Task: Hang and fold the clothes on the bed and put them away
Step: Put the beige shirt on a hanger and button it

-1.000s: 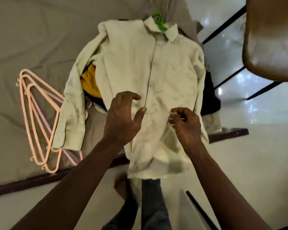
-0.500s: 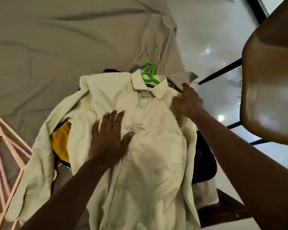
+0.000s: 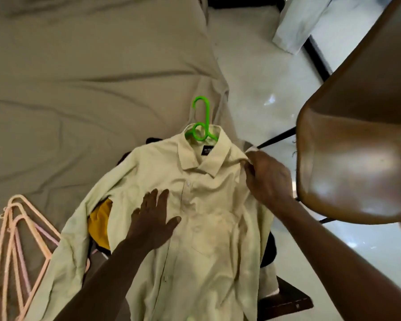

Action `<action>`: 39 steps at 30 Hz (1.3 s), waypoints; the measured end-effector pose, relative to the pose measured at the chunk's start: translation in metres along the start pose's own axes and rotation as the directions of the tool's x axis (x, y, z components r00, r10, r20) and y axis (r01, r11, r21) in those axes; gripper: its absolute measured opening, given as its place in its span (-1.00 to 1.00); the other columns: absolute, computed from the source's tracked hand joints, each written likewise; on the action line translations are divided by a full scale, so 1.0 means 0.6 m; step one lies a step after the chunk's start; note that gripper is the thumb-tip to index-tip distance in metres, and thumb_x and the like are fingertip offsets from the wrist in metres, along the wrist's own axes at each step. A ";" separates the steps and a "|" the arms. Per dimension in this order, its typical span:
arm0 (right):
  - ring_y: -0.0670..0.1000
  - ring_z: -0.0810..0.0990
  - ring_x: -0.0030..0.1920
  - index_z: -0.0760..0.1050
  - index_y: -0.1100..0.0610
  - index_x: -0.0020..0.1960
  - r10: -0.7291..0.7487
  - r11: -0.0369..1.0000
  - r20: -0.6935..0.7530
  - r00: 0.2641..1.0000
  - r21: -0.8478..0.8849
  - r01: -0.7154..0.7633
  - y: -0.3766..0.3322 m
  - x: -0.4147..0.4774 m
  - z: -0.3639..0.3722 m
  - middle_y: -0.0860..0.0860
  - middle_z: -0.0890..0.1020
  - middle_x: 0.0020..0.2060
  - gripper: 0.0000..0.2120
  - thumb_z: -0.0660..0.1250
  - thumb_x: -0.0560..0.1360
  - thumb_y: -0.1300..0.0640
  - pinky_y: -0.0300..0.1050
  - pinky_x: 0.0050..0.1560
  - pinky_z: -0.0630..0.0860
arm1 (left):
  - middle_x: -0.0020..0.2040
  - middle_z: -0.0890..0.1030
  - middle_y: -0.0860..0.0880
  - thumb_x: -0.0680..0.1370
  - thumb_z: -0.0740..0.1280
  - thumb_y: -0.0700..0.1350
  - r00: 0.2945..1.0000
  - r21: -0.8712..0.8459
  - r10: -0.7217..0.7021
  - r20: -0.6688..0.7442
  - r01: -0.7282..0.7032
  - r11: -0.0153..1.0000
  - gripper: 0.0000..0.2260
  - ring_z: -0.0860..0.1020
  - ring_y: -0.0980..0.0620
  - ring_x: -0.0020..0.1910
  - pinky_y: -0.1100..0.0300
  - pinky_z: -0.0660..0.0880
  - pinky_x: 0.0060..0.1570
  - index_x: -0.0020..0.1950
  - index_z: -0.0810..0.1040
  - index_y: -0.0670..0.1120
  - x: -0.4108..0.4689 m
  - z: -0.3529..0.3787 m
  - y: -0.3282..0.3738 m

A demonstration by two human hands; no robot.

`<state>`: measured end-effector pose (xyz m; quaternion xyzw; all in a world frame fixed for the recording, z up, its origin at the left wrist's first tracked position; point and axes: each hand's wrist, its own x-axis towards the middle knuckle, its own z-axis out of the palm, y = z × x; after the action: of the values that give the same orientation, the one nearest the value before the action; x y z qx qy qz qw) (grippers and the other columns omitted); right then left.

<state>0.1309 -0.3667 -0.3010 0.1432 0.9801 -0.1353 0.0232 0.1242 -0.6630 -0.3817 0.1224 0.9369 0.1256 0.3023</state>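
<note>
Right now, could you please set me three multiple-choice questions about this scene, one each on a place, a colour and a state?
1. Where do the spare pink hangers lie?
A. On the bed, left of the shirt
B. In a drawer
C. On a table

2. What colour is the hanger inside the shirt?
A. Pink
B. Black
C. Green

3. How is the left hand?
A. Gripping a hanger hook
B. Flat on the shirt front
C. Off the shirt

Answers: 1 A, they rest on the sheet beside the sleeve; 2 C, its green hook sticks out of the collar; 3 B, the fingers lie straight on the cloth.
</note>
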 end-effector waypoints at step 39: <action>-0.06 0.68 0.10 0.40 -0.26 0.41 0.508 0.793 -0.261 0.821 0.513 -0.328 0.682 -0.542 -0.694 -0.16 0.69 0.15 -0.66 0.24 0.68 0.04 0.07 0.11 0.62 | -0.16 0.52 0.14 0.62 0.32 0.14 0.382 0.023 0.822 -0.421 -0.902 0.431 -0.79 0.50 0.14 -0.23 0.31 0.37 -0.33 -0.07 0.56 0.03 -0.323 -0.346 1.082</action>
<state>0.5570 0.0344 0.0212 0.3858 0.8491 -0.3163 -0.1737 0.2524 -0.1466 0.0863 0.5352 0.7523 0.3838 0.0199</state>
